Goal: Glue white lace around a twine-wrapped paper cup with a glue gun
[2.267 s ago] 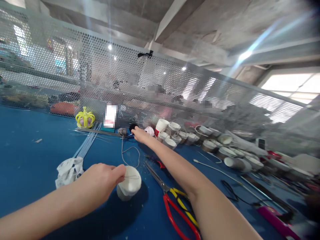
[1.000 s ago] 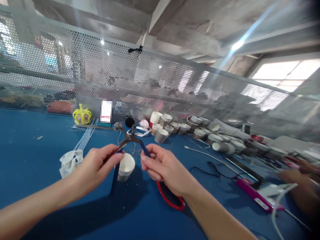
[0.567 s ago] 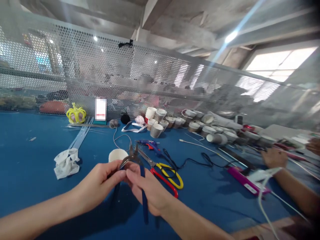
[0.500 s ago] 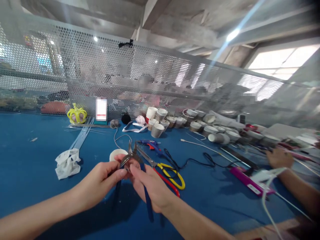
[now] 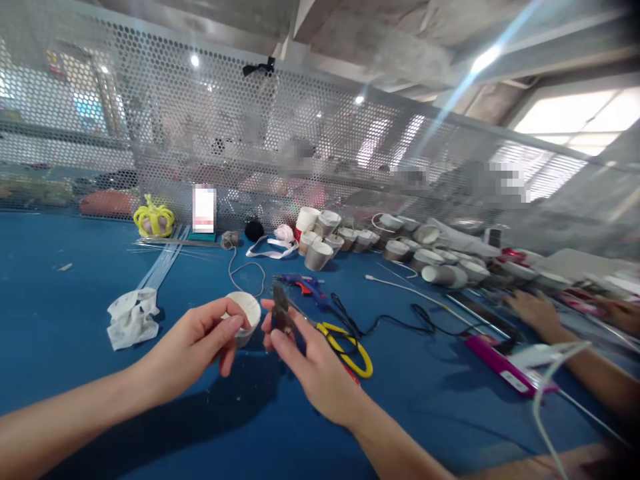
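My right hand (image 5: 313, 363) is wrapped round a pair of pliers (image 5: 281, 310) with dark jaws and blue handles, tips pointing up and away. Apart from it on the left, my left hand (image 5: 200, 343) has thumb and forefinger pinched together; anything between them is too small to make out. Just behind those fingertips stands a small whitish cup (image 5: 249, 303), partly hidden by them. Scissors with yellow and red handles (image 5: 367, 363) lie on the blue table (image 5: 190, 427) beyond my right hand. A blue glue gun (image 5: 313, 287) rests behind the pliers.
Many small pots (image 5: 320, 253) line the back beside a perforated metal screen (image 5: 200, 120). Balls of yarn (image 5: 254, 231) and a yellow basket-like piece (image 5: 153, 220) sit back left. A crumpled white cloth (image 5: 133, 320) lies left. On the right are a purple power strip (image 5: 500, 367) and another person's hand (image 5: 537, 313).
My hands have moved apart: the left one has left the pliers and shifted left. The pliers have turned in my right hand. The other person's hand has moved left.
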`<state>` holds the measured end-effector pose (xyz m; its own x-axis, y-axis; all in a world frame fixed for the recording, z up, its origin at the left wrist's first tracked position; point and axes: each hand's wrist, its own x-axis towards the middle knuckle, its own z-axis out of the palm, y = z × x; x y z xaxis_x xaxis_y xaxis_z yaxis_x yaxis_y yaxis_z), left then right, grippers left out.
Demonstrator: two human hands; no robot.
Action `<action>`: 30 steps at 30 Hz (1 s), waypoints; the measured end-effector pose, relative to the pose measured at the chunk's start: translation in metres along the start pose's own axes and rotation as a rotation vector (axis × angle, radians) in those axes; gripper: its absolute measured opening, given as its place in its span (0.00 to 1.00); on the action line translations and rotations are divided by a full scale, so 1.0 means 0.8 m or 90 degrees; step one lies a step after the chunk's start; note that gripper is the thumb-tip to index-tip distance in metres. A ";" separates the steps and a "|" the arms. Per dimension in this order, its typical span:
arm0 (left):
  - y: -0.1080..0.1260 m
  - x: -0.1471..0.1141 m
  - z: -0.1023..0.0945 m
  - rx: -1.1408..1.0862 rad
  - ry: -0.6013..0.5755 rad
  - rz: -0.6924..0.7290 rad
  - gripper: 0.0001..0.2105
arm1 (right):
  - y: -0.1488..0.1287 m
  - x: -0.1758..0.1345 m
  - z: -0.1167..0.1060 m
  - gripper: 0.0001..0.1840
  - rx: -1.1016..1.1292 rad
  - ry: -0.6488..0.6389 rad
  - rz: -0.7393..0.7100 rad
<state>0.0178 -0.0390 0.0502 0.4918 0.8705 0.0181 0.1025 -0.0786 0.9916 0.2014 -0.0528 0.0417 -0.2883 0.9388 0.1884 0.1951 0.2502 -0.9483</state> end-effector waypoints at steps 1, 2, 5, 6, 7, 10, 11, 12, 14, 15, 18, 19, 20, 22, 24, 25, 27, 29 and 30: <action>0.000 0.000 0.000 -0.008 -0.002 -0.004 0.12 | -0.001 -0.002 0.002 0.20 -0.060 -0.004 -0.015; 0.000 0.001 -0.001 -0.009 0.002 0.000 0.12 | -0.002 -0.004 0.004 0.20 -0.104 -0.010 -0.025; -0.001 0.003 -0.002 -0.015 0.023 0.022 0.12 | -0.001 -0.006 0.009 0.21 -0.174 -0.032 -0.026; -0.002 0.004 -0.002 -0.031 0.026 0.019 0.12 | 0.001 -0.005 0.009 0.21 -0.189 -0.040 -0.023; -0.003 0.005 -0.003 -0.061 0.022 0.006 0.12 | 0.002 -0.004 0.009 0.22 -0.205 -0.047 -0.025; -0.006 0.006 -0.006 -0.228 -0.055 -0.070 0.13 | 0.004 -0.002 0.006 0.22 -0.268 -0.052 -0.054; -0.008 0.006 -0.008 -0.292 -0.099 -0.099 0.13 | 0.004 -0.001 0.005 0.22 -0.290 -0.054 -0.070; -0.009 0.006 -0.010 -0.349 -0.147 -0.122 0.12 | 0.003 -0.001 0.004 0.21 -0.309 -0.060 -0.088; -0.012 0.006 -0.015 -0.434 -0.236 -0.148 0.10 | 0.002 0.000 0.001 0.22 -0.337 -0.076 -0.119; -0.014 0.006 -0.017 -0.460 -0.271 -0.154 0.09 | 0.001 0.001 0.000 0.22 -0.347 -0.085 -0.132; -0.017 0.006 -0.022 -0.507 -0.329 -0.157 0.08 | 0.002 0.001 -0.002 0.23 -0.373 -0.094 -0.164; -0.018 0.006 -0.023 -0.514 -0.339 -0.157 0.08 | 0.002 0.001 -0.003 0.23 -0.381 -0.095 -0.172; -0.019 0.006 -0.023 -0.518 -0.346 -0.157 0.08 | 0.003 0.001 -0.003 0.22 -0.388 -0.094 -0.178; -0.020 0.006 -0.023 -0.518 -0.354 -0.155 0.08 | 0.004 0.001 -0.003 0.22 -0.396 -0.094 -0.182; -0.020 0.006 -0.023 -0.507 -0.353 -0.153 0.08 | 0.005 0.000 -0.002 0.22 -0.399 -0.095 -0.180; -0.020 0.006 -0.023 -0.499 -0.348 -0.151 0.09 | 0.005 0.000 -0.002 0.22 -0.401 -0.095 -0.179; -0.019 0.006 -0.023 -0.479 -0.334 -0.144 0.09 | 0.005 0.000 -0.002 0.21 -0.405 -0.093 -0.177; -0.019 0.006 -0.022 -0.459 -0.319 -0.134 0.09 | 0.005 0.000 -0.002 0.21 -0.406 -0.089 -0.177; -0.018 0.006 -0.022 -0.451 -0.312 -0.128 0.09 | 0.005 0.000 -0.003 0.21 -0.406 -0.088 -0.178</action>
<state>0.0036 -0.0249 0.0380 0.8542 0.5164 -0.0609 -0.2525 0.5143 0.8196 0.2042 -0.0513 0.0380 -0.5159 0.7910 0.3288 0.5948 0.6070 -0.5270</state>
